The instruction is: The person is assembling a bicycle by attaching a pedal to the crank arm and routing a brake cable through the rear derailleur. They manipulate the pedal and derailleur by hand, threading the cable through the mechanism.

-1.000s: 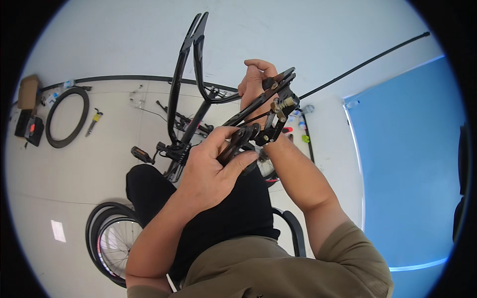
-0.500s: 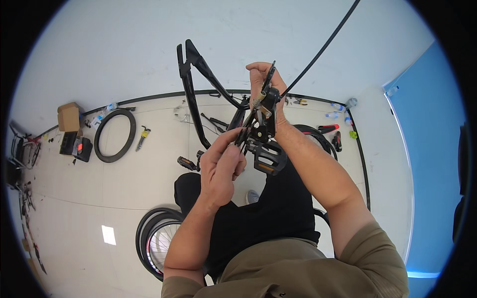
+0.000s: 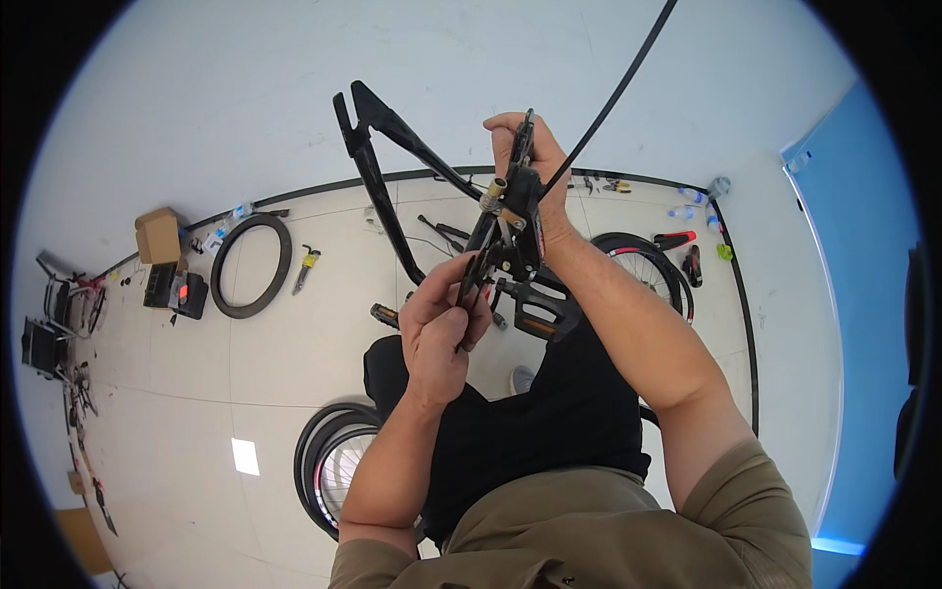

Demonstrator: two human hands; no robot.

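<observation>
Pinching black derailleur [image 3: 512, 234] with brass-coloured spring [image 3: 491, 202]: left hand [image 3: 437, 339]; right hand [image 3: 546, 157] behind it, grip unclear.

Left fingers [image 3: 447, 334] on black derailleur [image 3: 513, 228]

Black derailleur [image 3: 528, 191], partly covered, cable [image 3: 620, 90] apparently attached

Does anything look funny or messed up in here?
Yes. The glossy black metal bike frame has no wheel fitted at its forked end, and a round black rubber tyre lies on the pale tiled floor with no wheel inside. That looks odd because bikes usually have wheels wearing their tyres. I see no spills.
</observation>
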